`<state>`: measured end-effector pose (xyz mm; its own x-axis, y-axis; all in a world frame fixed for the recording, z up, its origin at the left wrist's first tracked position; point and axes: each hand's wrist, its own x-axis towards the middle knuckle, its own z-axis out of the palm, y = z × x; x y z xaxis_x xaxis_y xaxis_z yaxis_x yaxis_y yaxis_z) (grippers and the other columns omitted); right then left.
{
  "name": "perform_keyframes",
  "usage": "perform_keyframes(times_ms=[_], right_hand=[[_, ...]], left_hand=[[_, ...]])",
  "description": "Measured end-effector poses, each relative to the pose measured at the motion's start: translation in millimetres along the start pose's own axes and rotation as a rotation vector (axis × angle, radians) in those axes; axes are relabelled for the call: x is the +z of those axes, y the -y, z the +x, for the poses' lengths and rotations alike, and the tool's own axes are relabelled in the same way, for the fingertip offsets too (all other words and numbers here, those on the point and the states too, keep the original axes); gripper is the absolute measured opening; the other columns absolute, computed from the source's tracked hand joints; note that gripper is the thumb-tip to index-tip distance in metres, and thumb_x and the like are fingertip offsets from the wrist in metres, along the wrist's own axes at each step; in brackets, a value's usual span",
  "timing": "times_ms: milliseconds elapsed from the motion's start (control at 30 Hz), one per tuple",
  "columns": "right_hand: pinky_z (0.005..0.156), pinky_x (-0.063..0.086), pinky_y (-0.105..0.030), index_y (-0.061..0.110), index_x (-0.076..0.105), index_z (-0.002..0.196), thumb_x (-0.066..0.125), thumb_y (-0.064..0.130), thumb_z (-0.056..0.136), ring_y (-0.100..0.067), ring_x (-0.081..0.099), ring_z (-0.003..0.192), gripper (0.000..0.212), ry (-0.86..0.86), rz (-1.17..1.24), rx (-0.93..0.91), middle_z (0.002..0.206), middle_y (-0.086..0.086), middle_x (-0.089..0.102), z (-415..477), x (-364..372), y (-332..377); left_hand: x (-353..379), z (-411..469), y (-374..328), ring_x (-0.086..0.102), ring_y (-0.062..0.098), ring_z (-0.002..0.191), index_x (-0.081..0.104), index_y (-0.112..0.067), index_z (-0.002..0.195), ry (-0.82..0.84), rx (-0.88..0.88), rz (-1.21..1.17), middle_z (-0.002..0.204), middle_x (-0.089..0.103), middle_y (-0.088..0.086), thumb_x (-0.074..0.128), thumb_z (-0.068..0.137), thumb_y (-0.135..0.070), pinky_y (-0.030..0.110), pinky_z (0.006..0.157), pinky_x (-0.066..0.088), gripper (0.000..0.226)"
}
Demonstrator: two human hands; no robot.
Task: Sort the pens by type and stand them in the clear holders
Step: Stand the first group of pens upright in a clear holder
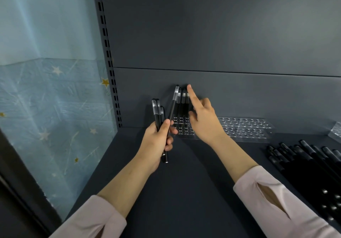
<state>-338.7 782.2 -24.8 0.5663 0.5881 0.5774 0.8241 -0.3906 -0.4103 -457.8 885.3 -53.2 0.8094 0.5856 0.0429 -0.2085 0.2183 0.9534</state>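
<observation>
My left hand (159, 138) grips a bunch of black pens with clear caps (159, 112), caps up, one of them fanned out to the right. Behind it a clear holder with round holes (181, 130) sits on the shelf, and several black pens (182, 102) stand upright in its back rows. My right hand (202, 119) hovers over that holder, index finger stretched up next to the standing pens' caps, other fingers loose, holding nothing. A second clear holder (245, 129) lies to the right with no pens in it.
A heap of loose black pens (310, 165) lies on the dark shelf (193, 191) at the right. The corner of another clear holder (335, 131) shows at the right edge. The shelf's back panel (221, 44) stands close behind the holders; a slotted upright (108, 57) bounds the left side.
</observation>
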Motion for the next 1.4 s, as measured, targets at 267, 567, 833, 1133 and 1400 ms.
perform_keyframes(times_ms=[267, 567, 833, 1133, 1400], right_hand=[[0.083, 0.049, -0.02, 0.028, 0.047, 0.139, 0.054, 0.028, 0.097, -0.004, 0.056, 0.085, 0.042, -0.163, 0.385, 0.162, 0.096, 0.009, 0.059, -2, -10, 11], [0.078, 0.054, -0.032, 0.035, 0.039, 0.126, 0.067, 0.016, 0.089, -0.015, 0.062, 0.075, 0.05, -0.16, 0.756, 0.232, 0.083, -0.002, 0.069, -6, -15, 23], [0.07, 0.05, -0.017, 0.034, 0.034, 0.127, 0.056, 0.018, 0.096, -0.018, 0.066, 0.079, 0.041, -0.596, 0.577, 0.155, 0.088, -0.001, 0.063, -2, -26, 6], [0.071, 0.052, -0.019, 0.039, 0.035, 0.125, 0.055, 0.019, 0.097, -0.011, 0.065, 0.078, 0.041, -0.514, 0.461, 0.117, 0.088, 0.004, 0.061, 4, -13, 0], [0.067, 0.046, -0.014, 0.033, 0.041, 0.133, 0.059, 0.016, 0.094, -0.008, 0.059, 0.075, 0.046, -0.346, 0.269, 0.106, 0.084, 0.003, 0.061, 5, -8, -7]], left_hand=[[-1, -3, -2, 0.043, 0.007, 0.045, 0.062, -0.013, 0.106, 0.051, 0.019, 0.098, 0.072, 0.071, -0.005, 0.052, 0.101, -0.029, 0.019, 0.04, 0.03, 0.019], [5, -12, -2, 0.052, 0.01, 0.047, 0.061, -0.023, 0.111, 0.192, 0.042, 0.208, 0.088, 0.076, 0.001, 0.05, 0.1, -0.039, 0.02, 0.041, 0.035, 0.022], [2, -9, -3, 0.039, 0.006, 0.041, 0.061, -0.017, 0.105, 0.034, -0.025, 0.181, 0.057, 0.063, -0.007, 0.047, 0.1, -0.041, 0.02, 0.037, 0.03, 0.028], [4, -5, -4, 0.032, 0.006, 0.037, 0.047, -0.012, 0.1, -0.012, -0.087, 0.143, 0.051, 0.057, -0.007, 0.046, 0.1, -0.043, 0.019, 0.033, 0.024, 0.031], [4, -2, -3, 0.03, 0.008, 0.037, 0.046, -0.012, 0.099, -0.025, -0.093, 0.071, 0.052, 0.054, -0.004, 0.042, 0.103, -0.023, 0.018, 0.033, 0.022, 0.012]])
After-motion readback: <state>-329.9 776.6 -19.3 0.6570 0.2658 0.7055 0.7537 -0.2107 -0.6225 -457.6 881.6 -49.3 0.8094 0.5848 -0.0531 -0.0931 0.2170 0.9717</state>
